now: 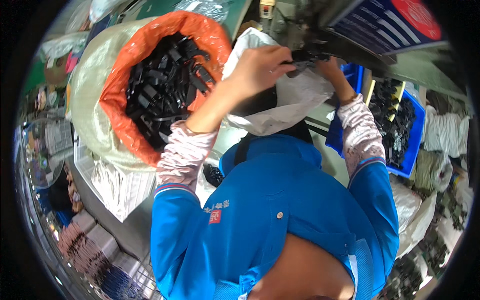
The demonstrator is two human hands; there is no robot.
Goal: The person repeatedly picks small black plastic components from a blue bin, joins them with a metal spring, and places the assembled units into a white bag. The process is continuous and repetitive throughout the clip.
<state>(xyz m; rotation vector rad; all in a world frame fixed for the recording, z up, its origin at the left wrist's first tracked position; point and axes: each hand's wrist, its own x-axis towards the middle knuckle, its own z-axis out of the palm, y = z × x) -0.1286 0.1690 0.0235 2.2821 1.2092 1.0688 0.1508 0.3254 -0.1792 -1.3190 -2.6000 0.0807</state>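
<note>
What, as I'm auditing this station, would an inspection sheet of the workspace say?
Surface: green surface at the top, largely covered.
Job's things: white bag, open, below the hands; black parts in an orange-lined sack.
Clutter: blue bin of dark parts at right; pale bundles beyond it.
Hands: left hand at a dark piece, hold unclear; right hand partly hidden.
Cables: cannot tell; the dark fixture at the top is blurred.
Surroundings: dark blue-and-red panel at upper right.
</note>
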